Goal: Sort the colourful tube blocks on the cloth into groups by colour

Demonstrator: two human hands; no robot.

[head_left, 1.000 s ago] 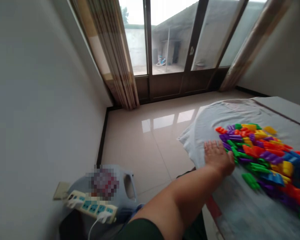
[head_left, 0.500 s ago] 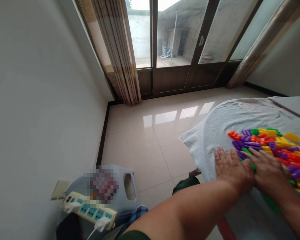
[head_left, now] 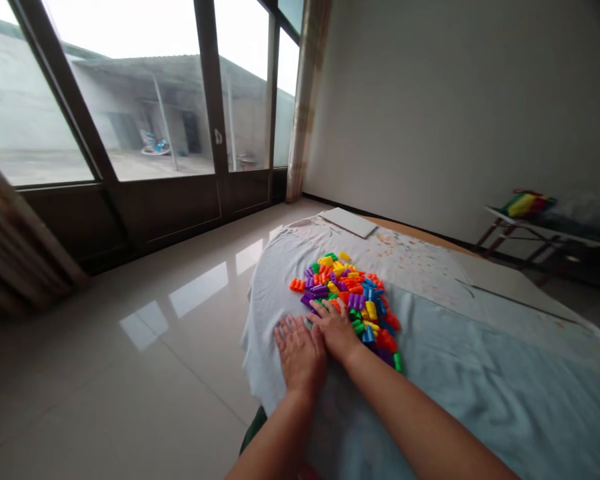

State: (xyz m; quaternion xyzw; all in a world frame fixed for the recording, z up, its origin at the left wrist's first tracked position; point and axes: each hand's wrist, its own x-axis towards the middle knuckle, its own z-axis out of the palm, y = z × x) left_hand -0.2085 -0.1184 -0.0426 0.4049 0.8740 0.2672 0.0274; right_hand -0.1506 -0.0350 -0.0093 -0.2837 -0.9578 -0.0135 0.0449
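A heap of plastic building blocks in orange, purple, yellow, green and blue lies on the cloth-covered table. Palm down at the heap's near left side, my left hand rests flat on the cloth with its fingers outstretched. My right hand lies just beside it, thumb side touching the left. Its spread fingers reach over the near left blocks, some of which are hidden beneath it. Neither hand grips a block.
A pale flat board lies at the table's far edge, and another board lies farther right. Glass doors with a curtain stand beyond. A side table bearing a colourful bag is by the right wall.
My view has swung right, bringing the whole heap and more of the table into sight. The power strip and plastic stool have left the view. Both hands remain flat at the heap's near left side.
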